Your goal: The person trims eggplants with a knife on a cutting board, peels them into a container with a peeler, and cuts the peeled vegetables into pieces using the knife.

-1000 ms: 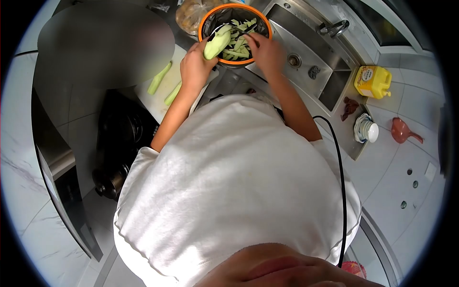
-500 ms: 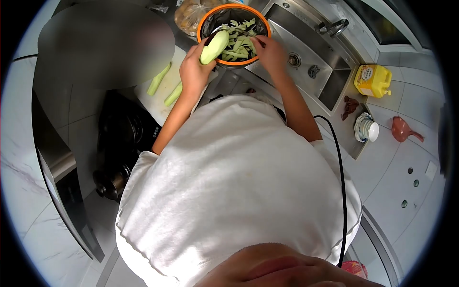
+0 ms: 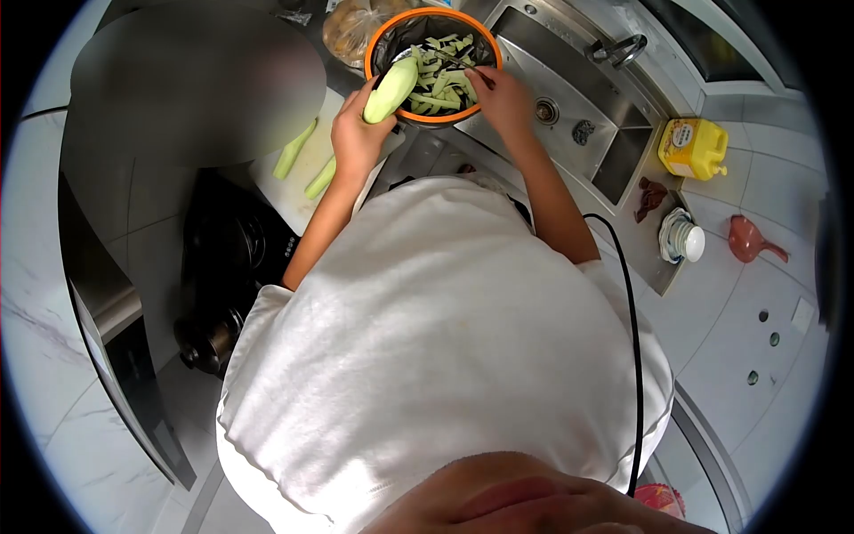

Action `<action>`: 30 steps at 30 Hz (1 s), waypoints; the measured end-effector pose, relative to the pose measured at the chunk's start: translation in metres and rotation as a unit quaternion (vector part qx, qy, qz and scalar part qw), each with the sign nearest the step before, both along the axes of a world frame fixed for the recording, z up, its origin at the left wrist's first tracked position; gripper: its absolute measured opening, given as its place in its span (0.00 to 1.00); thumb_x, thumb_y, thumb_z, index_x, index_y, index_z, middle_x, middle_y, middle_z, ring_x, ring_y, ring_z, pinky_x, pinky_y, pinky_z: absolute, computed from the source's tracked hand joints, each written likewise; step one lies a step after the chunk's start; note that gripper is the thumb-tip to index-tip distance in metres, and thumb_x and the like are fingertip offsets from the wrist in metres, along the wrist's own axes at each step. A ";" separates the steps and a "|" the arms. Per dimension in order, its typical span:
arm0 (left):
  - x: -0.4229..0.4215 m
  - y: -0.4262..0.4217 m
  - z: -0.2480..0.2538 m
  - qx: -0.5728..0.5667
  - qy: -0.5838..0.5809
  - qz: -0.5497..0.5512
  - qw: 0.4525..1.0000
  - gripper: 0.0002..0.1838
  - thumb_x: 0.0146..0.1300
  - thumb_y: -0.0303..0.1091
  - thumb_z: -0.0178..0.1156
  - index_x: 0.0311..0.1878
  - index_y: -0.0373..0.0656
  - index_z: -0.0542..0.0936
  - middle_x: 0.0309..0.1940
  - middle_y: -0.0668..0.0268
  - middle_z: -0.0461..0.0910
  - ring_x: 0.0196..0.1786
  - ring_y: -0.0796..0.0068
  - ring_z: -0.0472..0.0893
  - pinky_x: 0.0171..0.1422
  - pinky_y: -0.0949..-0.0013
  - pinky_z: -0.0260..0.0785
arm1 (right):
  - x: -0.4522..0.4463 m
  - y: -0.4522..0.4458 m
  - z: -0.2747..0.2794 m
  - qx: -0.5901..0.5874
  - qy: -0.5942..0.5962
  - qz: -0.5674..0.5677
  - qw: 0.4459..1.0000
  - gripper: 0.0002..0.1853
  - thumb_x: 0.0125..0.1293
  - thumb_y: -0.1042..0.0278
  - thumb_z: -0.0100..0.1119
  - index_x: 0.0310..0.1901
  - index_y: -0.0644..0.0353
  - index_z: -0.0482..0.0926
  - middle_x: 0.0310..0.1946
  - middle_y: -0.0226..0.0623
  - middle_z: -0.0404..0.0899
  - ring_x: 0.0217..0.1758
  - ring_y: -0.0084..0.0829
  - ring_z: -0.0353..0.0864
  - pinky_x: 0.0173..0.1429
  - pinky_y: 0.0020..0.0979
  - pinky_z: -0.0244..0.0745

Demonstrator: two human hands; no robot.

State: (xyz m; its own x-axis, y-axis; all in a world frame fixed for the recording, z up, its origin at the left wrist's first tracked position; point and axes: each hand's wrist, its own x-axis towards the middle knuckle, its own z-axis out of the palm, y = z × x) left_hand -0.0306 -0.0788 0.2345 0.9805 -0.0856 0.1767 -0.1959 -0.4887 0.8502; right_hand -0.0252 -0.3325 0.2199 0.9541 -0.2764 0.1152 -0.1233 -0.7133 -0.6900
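My left hand (image 3: 357, 138) is wrapped round a mostly peeled, pale green eggplant (image 3: 391, 91) at the left rim of an orange-rimmed bin (image 3: 374, 43). My right hand (image 3: 505, 102) is closed on the handle of a slim dark peeler (image 3: 463, 62), at the bin's right rim. The peeler's tip points left over the bin, apart from the eggplant. Pale green peelings (image 3: 440, 84), some with dark skin, lie in the black bag lining the bin. Beside my left forearm, two long peeled pieces (image 3: 294, 149) rest on a white cutting board (image 3: 283, 189).
Right of the bin is a steel sink (image 3: 534, 67) with a tap (image 3: 618, 52). A yellow jug (image 3: 694, 149), stacked white dishes (image 3: 683, 238) and a pink ladle (image 3: 754, 240) sit farther right. A bag of round items (image 3: 351, 31) stands behind; a black stove (image 3: 231, 236) lies left.
The eggplant and my left hand have shifted slightly left and down, and the eggplant has turned, hiding its dark patch. The peeler is now more visible above the peelings.
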 end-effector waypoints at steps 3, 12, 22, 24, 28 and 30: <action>0.002 0.003 -0.003 0.000 0.009 0.004 1.000 0.34 0.52 0.24 0.72 0.67 0.40 0.82 0.48 0.57 0.86 0.50 0.58 0.87 0.58 0.65 0.76 | -0.009 0.003 0.021 0.014 0.024 0.008 1.000 0.18 0.72 0.46 0.67 0.46 0.53 0.91 0.26 0.38 0.86 0.27 0.41 0.86 0.32 0.37 0.77; 0.002 0.006 -0.003 -0.252 0.243 -0.063 0.935 0.23 0.64 0.24 0.70 0.63 0.34 0.83 0.46 0.64 0.89 0.41 0.80 0.84 0.47 0.73 0.78 | -0.005 0.009 0.006 -0.005 0.001 0.016 1.000 0.18 0.72 0.44 0.68 0.45 0.52 0.91 0.24 0.35 0.86 0.25 0.39 0.85 0.31 0.36 0.78; -0.002 0.005 -0.004 -0.326 0.360 -0.049 0.873 0.14 0.68 0.26 0.69 0.54 0.37 0.81 0.34 0.69 0.83 0.30 0.81 0.79 0.34 0.74 0.72 | -0.018 0.031 0.023 0.068 0.010 0.069 0.995 0.19 0.71 0.43 0.68 0.49 0.50 0.92 0.24 0.37 0.85 0.25 0.38 0.85 0.32 0.37 0.77; -0.007 0.007 -0.006 -0.329 0.361 -0.055 0.871 0.14 0.68 0.27 0.68 0.54 0.37 0.81 0.34 0.68 0.83 0.30 0.80 0.79 0.34 0.74 0.72 | -0.005 0.017 0.001 0.052 0.018 0.051 0.997 0.19 0.71 0.43 0.68 0.49 0.50 0.92 0.24 0.38 0.85 0.26 0.40 0.85 0.32 0.38 0.77; -0.008 0.008 0.000 -0.361 0.395 -0.038 0.844 0.13 0.68 0.26 0.66 0.54 0.36 0.80 0.36 0.67 0.82 0.31 0.79 0.79 0.33 0.73 0.71 | -0.008 0.007 0.010 0.021 0.013 0.028 0.999 0.18 0.73 0.45 0.66 0.48 0.50 0.92 0.25 0.40 0.86 0.26 0.43 0.86 0.32 0.40 0.78; -0.009 0.010 -0.003 -0.394 0.419 -0.039 0.817 0.13 0.67 0.25 0.66 0.54 0.36 0.80 0.38 0.66 0.82 0.31 0.78 0.78 0.33 0.72 0.71 | -0.020 0.014 0.021 0.022 0.011 0.026 0.999 0.18 0.73 0.45 0.66 0.47 0.50 0.92 0.25 0.40 0.85 0.26 0.43 0.86 0.32 0.39 0.78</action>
